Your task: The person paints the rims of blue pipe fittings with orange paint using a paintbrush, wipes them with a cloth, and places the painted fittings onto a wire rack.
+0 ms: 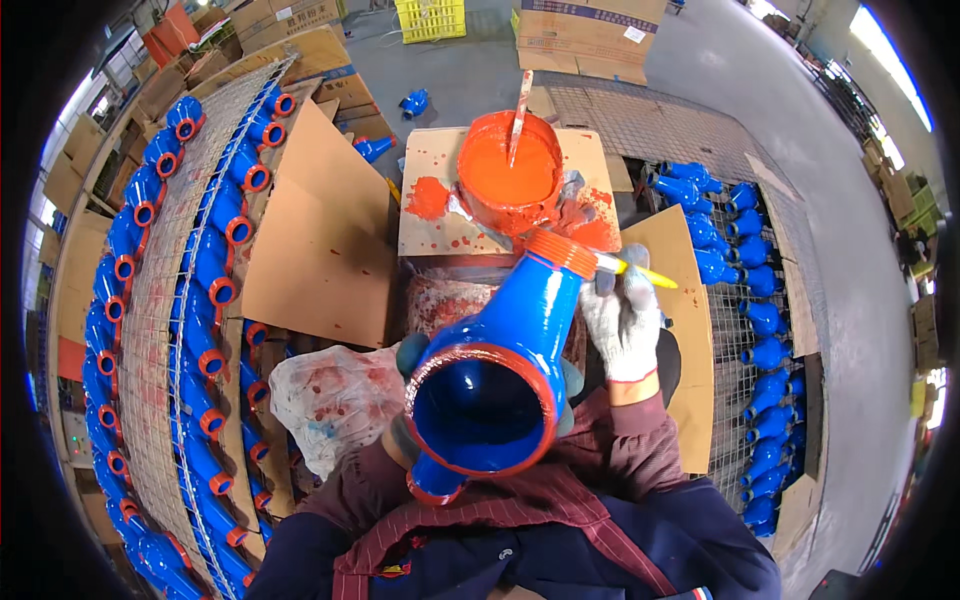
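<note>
A shiny blue pipe fitting (525,315) with red-painted rims is tilted in front of my chest, its wide round opening facing up at me. My left hand (411,353), in a dark glove, is wrapped round the fitting from behind; most of it is hidden by the fitting. My right hand (622,318), in a white glove, is closed on a paintbrush (650,274) with a yellow handle. The brush's tip is against the red threaded end of the fitting. Just beyond stands a pot of orange-red paint (512,165) with a paint-smeared stick (519,115) leaning in it.
The pot rests on a splattered board (425,150). A stained white cloth (335,400) lies at my left. Cardboard sheets (330,225) stand on both sides. Rows of blue fittings (208,260) line mesh racks left and right. A yellow crate (430,20) stands at the back.
</note>
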### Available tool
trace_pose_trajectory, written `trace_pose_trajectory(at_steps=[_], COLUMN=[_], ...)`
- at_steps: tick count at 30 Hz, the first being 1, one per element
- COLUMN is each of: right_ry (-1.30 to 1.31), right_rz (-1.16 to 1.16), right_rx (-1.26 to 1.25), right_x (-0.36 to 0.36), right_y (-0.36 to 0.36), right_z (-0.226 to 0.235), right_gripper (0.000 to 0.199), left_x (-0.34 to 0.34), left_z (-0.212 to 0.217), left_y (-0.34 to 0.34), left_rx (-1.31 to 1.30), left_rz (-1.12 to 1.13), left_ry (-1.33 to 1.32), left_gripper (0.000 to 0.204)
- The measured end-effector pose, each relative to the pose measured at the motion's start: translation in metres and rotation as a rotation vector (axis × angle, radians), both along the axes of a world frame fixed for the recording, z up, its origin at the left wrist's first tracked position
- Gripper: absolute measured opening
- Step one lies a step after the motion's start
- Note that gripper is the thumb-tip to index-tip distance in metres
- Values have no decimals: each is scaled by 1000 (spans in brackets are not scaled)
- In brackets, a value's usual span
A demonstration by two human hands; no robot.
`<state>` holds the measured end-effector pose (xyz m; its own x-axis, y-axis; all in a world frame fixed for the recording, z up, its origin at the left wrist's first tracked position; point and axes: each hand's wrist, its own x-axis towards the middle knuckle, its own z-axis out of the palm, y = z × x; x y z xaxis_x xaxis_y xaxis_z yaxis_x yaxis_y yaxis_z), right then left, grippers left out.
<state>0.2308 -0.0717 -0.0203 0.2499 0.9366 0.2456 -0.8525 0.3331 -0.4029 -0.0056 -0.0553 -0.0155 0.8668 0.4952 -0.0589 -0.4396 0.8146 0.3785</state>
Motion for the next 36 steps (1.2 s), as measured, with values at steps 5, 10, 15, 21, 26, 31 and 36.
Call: trace_pose_trajectory(at_steps=[5,10,15,21,26,31,36], right_ry=[-213,-654,-1195,-1176,-937,-967,-1089], right_rz=[-319,-444,-452,-408,-543,-625,-678], right_rx=[-147,-31,258,66,-306,-87,-225], right_x=[18,15,13,-16,-40,-54,-59], right_y=[-24,-58,-56,-53,-75,-89,-69], right_z=[45,97,133,144,131,99,125], right_gripper=[22,31,33,39,27,14,15], left_x=[-12,-22,-38,-42,-42,-42,-48], left_z=[48,35,38,38,29,16,12], left_y=[0,4,-4,-11,-12,-6,3], left_rx=[930,1750,1923,1962,1932,1949,1965], left_rz=[298,747,825,900,920,964,955], left_ry=[521,754,774,755,853,929,881], left_gripper=[104,100,101,101,101,102,100])
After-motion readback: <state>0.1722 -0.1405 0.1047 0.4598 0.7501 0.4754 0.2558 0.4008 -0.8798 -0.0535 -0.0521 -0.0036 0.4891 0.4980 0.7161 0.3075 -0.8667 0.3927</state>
